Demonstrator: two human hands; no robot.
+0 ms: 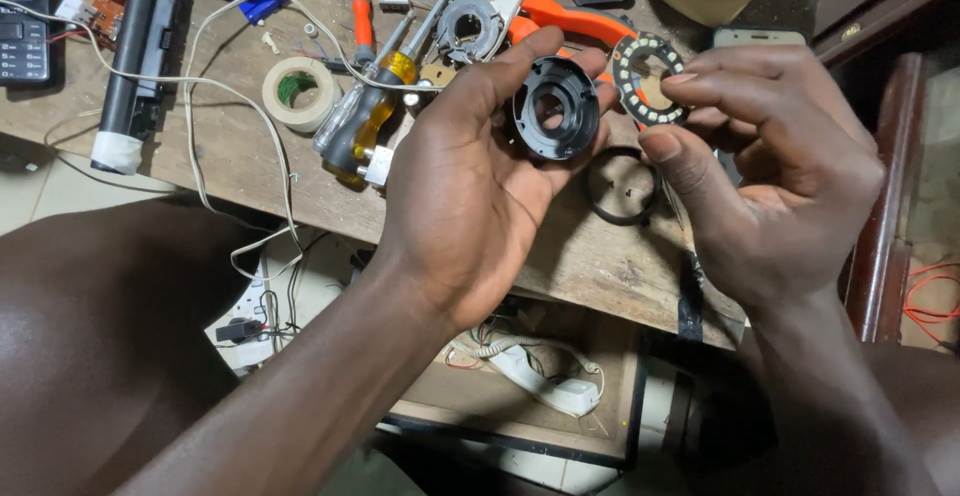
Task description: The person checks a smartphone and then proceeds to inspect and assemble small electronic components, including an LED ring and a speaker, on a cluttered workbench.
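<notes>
Left hand (470, 186) curls round a black round plastic housing (556, 108), held above the wooden bench (600, 256) | right hand (770, 171) pinches a ring of little lights (648, 79) just beside it | step: lining up parts; next needs careful aim | farther: yellow screwdriver (365, 121), tape roll (298, 92)

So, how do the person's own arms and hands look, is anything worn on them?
Nothing is worn. The left hand and right hand are bare: no gloves, rings, watch or bracelet can be seen. Both forearms are bare too, with no sleeves visible up to the frame edge. The fingernails are short and unpainted. No markings, bandages or tape show on either hand.
</notes>
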